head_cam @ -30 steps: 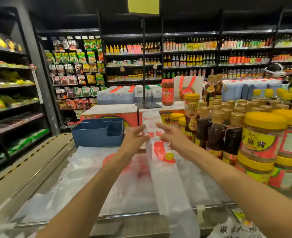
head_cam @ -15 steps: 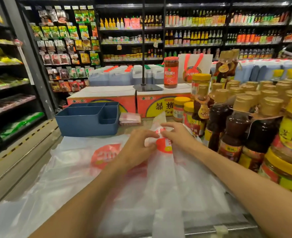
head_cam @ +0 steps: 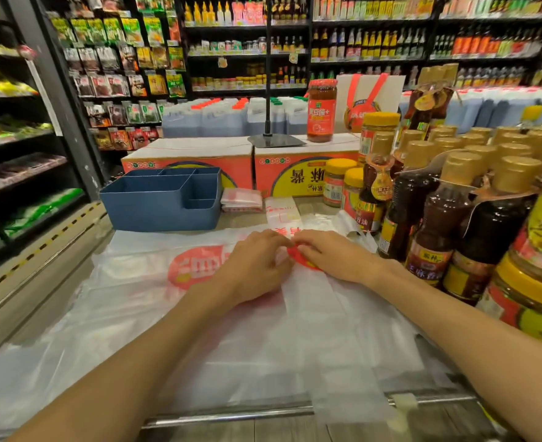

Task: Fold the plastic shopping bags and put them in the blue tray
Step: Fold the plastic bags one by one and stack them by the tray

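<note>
- Both hands press down on the narrow folded plastic bag [head_cam: 308, 301]: left hand [head_cam: 253, 266] with fingers curled onto it, right hand [head_cam: 336, 253] flatter, fingertips meeting over its red logo; whether either pinches the film I cannot tell.
- Under it lie spread bags [head_cam: 129, 301].
- Beyond stands the blue tray [head_cam: 161, 212], with folded bags [head_cam: 241, 199] just beside it.
- Sauce bottles [head_cam: 438, 224] crowd the right side.
</note>
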